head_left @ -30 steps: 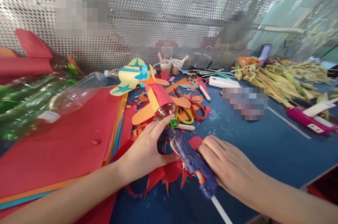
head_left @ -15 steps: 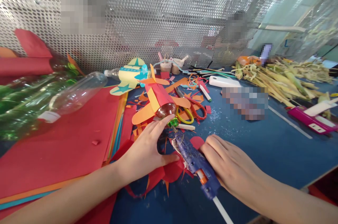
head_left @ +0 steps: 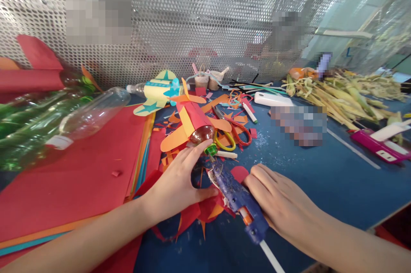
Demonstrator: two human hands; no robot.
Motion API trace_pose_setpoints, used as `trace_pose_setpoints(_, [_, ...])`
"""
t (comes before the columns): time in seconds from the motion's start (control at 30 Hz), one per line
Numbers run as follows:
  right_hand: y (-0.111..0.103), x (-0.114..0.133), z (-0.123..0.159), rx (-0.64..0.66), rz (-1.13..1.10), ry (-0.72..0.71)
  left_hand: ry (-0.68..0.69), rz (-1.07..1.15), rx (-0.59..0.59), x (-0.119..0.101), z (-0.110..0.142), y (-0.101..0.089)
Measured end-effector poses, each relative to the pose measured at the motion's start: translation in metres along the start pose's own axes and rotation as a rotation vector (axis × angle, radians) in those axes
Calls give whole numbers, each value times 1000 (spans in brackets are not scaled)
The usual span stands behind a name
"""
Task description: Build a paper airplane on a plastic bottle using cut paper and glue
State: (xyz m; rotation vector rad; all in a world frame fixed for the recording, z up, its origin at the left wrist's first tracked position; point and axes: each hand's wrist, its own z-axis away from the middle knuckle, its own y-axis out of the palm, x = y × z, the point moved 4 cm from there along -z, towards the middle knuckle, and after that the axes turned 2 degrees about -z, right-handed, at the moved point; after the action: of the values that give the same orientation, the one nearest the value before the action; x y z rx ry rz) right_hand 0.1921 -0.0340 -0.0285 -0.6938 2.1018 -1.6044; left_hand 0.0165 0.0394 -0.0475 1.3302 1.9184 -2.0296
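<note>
My right hand (head_left: 272,196) is closed around the handle of a blue hot glue gun (head_left: 236,193), with a white glue stick (head_left: 271,256) sticking out of its rear. The gun's nozzle is at the green cap (head_left: 211,149) of a bottle plane (head_left: 194,121) wrapped in red and orange paper with orange wings. My left hand (head_left: 180,181) lies beside the bottle's neck, fingers stretched towards the cap, thumb spread apart from them. Its index fingertip appears to touch the bottle near the cap; its other fingertips are hidden. Red and orange paper cutouts (head_left: 195,215) lie under the gun.
Scissors (head_left: 239,133), a marker (head_left: 249,113) and paper scraps surround the plane. Coloured sheets (head_left: 80,170) and plastic bottles (head_left: 93,114) lie left. A yellow paper-covered bottle (head_left: 157,93) stands behind. Dried husks (head_left: 330,97) and a magenta tool (head_left: 380,146) are right.
The glue gun and my right hand have shifted very slightly rightwards, with the nozzle staying at the green cap. My left hand and the bottle plane look unmoved.
</note>
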Motion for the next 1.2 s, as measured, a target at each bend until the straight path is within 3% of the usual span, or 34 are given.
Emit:
trace_pose_setpoints(0.97, [8,-2,2,110,-48,32,-40,11,8,-3,0,-1])
trace_pose_setpoints(1.2, [4,0,4,71,-98,33,-18,4,13,-3,-1,-2])
